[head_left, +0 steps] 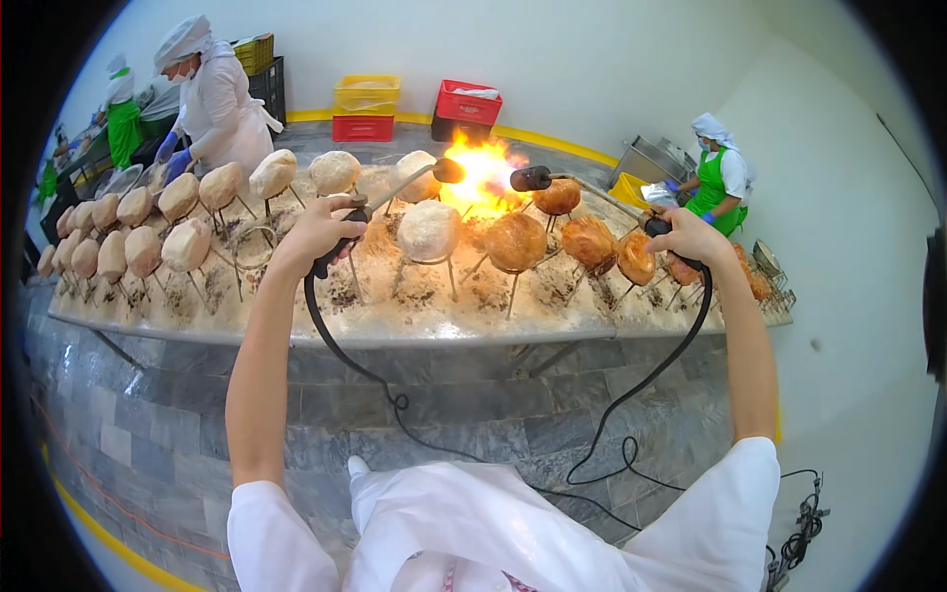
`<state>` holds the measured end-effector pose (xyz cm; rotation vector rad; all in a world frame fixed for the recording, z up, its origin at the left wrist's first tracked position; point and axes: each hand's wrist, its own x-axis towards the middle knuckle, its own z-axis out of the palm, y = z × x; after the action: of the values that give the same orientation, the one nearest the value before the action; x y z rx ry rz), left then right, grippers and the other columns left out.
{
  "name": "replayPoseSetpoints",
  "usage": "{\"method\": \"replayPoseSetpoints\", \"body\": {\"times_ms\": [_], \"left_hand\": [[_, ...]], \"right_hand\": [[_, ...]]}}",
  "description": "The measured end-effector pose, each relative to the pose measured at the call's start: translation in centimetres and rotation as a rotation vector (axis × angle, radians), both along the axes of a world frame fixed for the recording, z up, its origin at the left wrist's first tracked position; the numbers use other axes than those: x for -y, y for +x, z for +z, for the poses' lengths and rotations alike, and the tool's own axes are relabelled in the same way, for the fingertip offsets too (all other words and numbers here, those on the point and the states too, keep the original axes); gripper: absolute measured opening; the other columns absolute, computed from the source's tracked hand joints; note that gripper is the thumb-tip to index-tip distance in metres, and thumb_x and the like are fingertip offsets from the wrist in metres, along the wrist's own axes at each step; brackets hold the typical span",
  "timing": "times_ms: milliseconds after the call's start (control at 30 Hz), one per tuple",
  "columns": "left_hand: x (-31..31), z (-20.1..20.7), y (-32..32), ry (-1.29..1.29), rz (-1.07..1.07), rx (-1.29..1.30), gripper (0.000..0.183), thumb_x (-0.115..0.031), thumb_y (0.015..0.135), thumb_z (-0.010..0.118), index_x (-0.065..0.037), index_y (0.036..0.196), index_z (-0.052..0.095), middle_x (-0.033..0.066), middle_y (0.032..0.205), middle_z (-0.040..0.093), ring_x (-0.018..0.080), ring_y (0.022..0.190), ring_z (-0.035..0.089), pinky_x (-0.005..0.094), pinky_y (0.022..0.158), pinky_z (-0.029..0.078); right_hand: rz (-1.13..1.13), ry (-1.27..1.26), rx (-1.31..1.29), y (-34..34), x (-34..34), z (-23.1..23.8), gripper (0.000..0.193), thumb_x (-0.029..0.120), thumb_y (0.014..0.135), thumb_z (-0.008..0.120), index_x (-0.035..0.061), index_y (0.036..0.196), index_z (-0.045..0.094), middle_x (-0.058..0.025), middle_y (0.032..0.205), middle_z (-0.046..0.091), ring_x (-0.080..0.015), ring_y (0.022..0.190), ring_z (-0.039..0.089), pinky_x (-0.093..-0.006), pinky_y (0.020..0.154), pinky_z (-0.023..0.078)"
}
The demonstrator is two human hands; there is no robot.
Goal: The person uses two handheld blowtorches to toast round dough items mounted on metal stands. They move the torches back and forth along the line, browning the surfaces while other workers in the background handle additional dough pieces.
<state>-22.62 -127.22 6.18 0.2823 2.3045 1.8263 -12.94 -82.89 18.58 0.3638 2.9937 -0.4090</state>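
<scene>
My left hand [324, 234] is closed around the black handle of a gas torch [400, 185], whose dark burner head points right. My right hand [691, 237] grips a second gas torch [597, 193], its burner head pointing left. Between the two heads burns a large orange flame [483, 178], which hides whatever is behind it. Just below the flame, a pale, powder-coated round food piece [429, 231] and a browned, glossy one [516, 243] rest on thin metal stands. More browned pieces [589, 244] stand to the right. I cannot tell what kind of food they are.
The long table [395, 321] is strewn with pale powder and dark bits. Several pale pieces [187, 245] fill its left side. Black hoses [345, 360] trail to the tiled floor. Co-workers stand at far left [232, 109] and right [730, 178]. Crates [365, 99] line the wall.
</scene>
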Motion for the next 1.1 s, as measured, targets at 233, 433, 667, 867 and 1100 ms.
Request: {"method": "replayPoseSetpoints", "body": {"times_ms": [233, 433, 667, 867, 1100], "left_hand": [[5.2, -0.1, -4.6, 0.069, -0.138, 0.041, 0.036, -0.003, 0.078, 0.06, 0.002, 0.113, 0.053, 0.0035, 0.067, 0.057, 0.0078, 0.044, 0.048, 0.0225, 0.038, 0.038], [6.6, -0.1, -7.2, -0.02, -0.212, 0.054, 0.037, -0.004, 0.079, 0.06, 0.002, 0.115, 0.054, 0.0039, 0.069, 0.058, 0.0082, 0.045, 0.05, 0.0227, 0.039, 0.039], [4.8, 0.7, -8.9, -0.016, -0.208, -0.001, 0.036, -0.005, 0.079, 0.06, 0.001, 0.114, 0.055, 0.0038, 0.068, 0.058, 0.0087, 0.045, 0.05, 0.0229, 0.039, 0.04], [2.1, 5.0, -8.3, -0.17, -0.23, -0.092, 0.04, -0.006, 0.077, 0.062, 0.002, 0.116, 0.053, 0.0054, 0.07, 0.061, 0.0076, 0.045, 0.049, 0.0211, 0.039, 0.039], [-1.6, 7.8, -5.0, -0.274, -0.185, -0.113, 0.045, -0.006, 0.076, 0.063, 0.001, 0.119, 0.052, 0.0039, 0.066, 0.059, 0.0071, 0.044, 0.048, 0.021, 0.039, 0.038]], "right_hand": [[-0.117, 0.167, 0.046, -1.6, 9.8, 3.2, 0.03, 0.022, 0.068, 0.071, -0.003, 0.078, 0.056, -0.0014, 0.056, 0.051, -0.0104, 0.045, 0.05, -0.0274, 0.041, 0.039], [-0.165, 0.21, 0.025, -2.0, 10.5, 3.2, 0.028, 0.022, 0.069, 0.071, -0.0017, 0.072, 0.056, -0.0016, 0.055, 0.051, -0.0092, 0.042, 0.048, -0.0248, 0.037, 0.036], [-0.211, -0.1, -0.033, 2.3, 6.8, 1.0, 0.022, 0.016, 0.072, 0.068, -0.0006, 0.066, 0.054, -0.0047, 0.049, 0.052, -0.0122, 0.038, 0.05, -0.0271, 0.035, 0.037], [-0.297, -0.298, -0.071, 6.1, 3.4, -3.3, 0.02, 0.014, 0.072, 0.068, 0.0002, 0.07, 0.054, -0.0029, 0.052, 0.052, -0.0107, 0.038, 0.048, -0.0252, 0.035, 0.037], [-0.221, -0.311, -0.059, 4.1, -0.1, -7.0, 0.024, 0.019, 0.07, 0.069, -0.001, 0.072, 0.054, -0.0045, 0.052, 0.053, -0.0125, 0.038, 0.05, -0.0269, 0.036, 0.039]]}}
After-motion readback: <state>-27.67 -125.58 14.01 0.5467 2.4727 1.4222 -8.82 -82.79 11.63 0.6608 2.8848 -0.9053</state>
